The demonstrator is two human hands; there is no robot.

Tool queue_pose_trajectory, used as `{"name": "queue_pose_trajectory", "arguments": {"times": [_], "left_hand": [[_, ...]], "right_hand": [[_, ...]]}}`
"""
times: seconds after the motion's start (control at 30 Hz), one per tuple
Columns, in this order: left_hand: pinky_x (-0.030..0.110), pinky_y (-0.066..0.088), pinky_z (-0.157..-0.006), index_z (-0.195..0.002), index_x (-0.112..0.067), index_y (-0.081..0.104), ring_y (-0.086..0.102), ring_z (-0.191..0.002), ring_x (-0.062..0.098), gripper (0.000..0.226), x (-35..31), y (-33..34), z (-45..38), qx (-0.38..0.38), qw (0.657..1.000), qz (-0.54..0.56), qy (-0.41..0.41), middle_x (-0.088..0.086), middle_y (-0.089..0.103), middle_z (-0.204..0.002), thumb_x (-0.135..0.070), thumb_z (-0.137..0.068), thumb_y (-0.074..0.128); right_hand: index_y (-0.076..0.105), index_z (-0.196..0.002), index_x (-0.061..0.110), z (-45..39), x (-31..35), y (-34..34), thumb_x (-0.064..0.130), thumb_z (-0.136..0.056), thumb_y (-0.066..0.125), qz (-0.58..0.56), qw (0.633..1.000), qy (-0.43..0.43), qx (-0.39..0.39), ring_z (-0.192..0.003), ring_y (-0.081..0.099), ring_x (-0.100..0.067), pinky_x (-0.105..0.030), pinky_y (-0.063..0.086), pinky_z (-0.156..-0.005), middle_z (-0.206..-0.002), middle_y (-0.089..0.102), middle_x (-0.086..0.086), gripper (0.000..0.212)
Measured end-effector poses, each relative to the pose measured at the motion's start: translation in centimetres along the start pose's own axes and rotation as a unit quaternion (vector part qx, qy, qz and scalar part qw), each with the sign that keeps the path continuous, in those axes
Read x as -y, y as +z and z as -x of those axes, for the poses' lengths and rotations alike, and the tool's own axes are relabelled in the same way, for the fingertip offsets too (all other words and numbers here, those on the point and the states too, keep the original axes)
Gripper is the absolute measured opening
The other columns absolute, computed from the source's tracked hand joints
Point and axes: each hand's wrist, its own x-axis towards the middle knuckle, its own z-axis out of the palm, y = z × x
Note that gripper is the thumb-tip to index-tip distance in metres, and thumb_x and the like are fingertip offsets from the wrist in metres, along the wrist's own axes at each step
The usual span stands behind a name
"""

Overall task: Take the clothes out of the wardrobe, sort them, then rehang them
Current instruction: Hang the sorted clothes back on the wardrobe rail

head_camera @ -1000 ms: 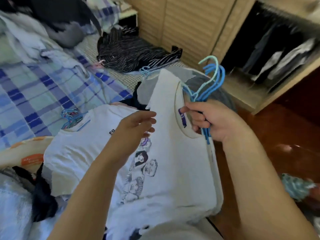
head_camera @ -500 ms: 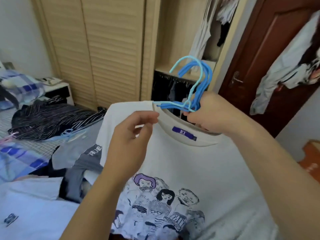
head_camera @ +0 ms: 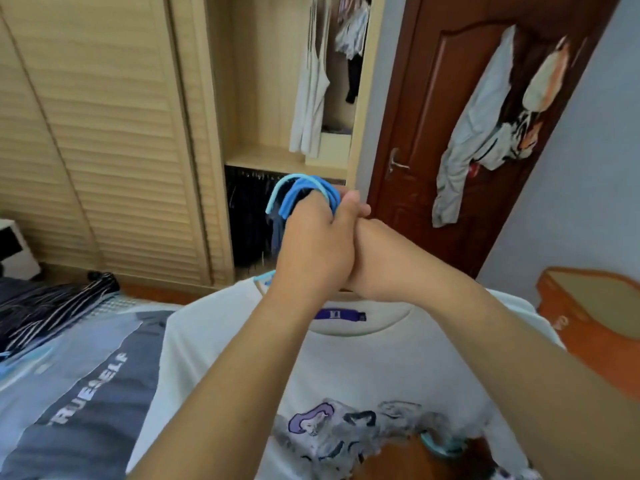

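I stand before the pale wooden wardrobe with slatted doors (head_camera: 104, 133); its open section shows dark clothes (head_camera: 249, 223) below a shelf. A brown wooden door (head_camera: 433, 116) is to the right. My left hand (head_camera: 313, 251) curls around the bundle of blue plastic hangers (head_camera: 298, 194), and my right hand (head_camera: 377, 261) touches it; its fingers are hidden. The white printed T-shirt (head_camera: 363, 368) hangs under them, its bottom cut off.

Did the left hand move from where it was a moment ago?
Yes. The left hand has gone up from the white T-shirt's collar to the blue hanger hooks, where it now meets the right hand.
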Motion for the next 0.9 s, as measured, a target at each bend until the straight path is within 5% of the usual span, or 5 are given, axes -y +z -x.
{"name": "queue_pose_trajectory", "arguments": {"times": [0.2,0.33,0.53,0.7,0.9], "left_hand": [[0.023,0.039,-0.091,-0.119,-0.024,0.064,0.06,-0.111,0.013,0.02,6.0,4.3,-10.5,0.088,0.989,-0.12,-0.023,-0.006,0.068,-0.117,-0.026,-0.104,0.051],[0.036,0.052,-0.088,-0.102,-0.011,0.072,0.067,-0.093,0.021,0.043,7.0,6.4,-17.5,0.16,0.975,-0.155,-0.006,0.006,0.074,-0.1,-0.045,-0.103,0.047],[0.02,0.047,-0.096,-0.107,-0.031,0.068,0.068,-0.099,-0.004,0.023,4.3,8.2,-28.0,0.294,0.951,0.069,0.068,-0.015,0.076,-0.106,-0.032,-0.106,0.045],[0.037,0.045,-0.11,-0.132,-0.013,0.062,0.071,-0.108,0.009,0.035,11.6,9.7,-36.2,0.356,0.907,0.213,-0.068,-0.003,0.076,-0.112,-0.023,-0.099,0.055],[0.026,0.039,-0.115,-0.154,-0.026,0.036,0.046,-0.137,-0.002,0.06,20.5,10.0,-44.2,0.386,0.916,0.1,0.032,-0.018,0.055,-0.145,-0.018,-0.098,0.058]], "right_hand": [[0.052,-0.137,0.004,-7.0,-8.5,1.7,0.015,-0.099,0.057,0.006,0.992,0.073,0.101,-0.108,0.05,-0.004,-0.003,0.032,-0.09,-0.13,0.059,-0.004,0.041],[0.029,-0.152,0.005,-11.5,-13.7,1.8,0.019,-0.105,0.045,-0.015,0.97,0.183,0.156,-0.142,0.033,-0.018,-0.017,0.017,-0.108,-0.159,0.033,-0.012,0.051],[0.065,-0.099,0.029,-16.2,-20.4,-4.6,0.016,-0.087,0.073,-0.238,0.948,0.211,0.024,-0.076,0.068,-0.015,-0.032,0.056,-0.07,-0.084,0.073,0.004,0.019],[0.057,-0.128,0.023,-19.8,-28.6,0.0,0.02,-0.093,0.066,-0.435,0.864,0.23,0.112,-0.113,0.065,-0.015,-0.034,0.048,-0.104,-0.116,0.073,-0.004,0.037],[0.056,-0.13,0.008,-29.1,-35.3,6.8,0.01,-0.097,0.062,-0.508,0.84,0.146,0.125,-0.109,0.067,-0.021,-0.036,0.048,-0.1,-0.112,0.071,-0.011,0.033]]}}
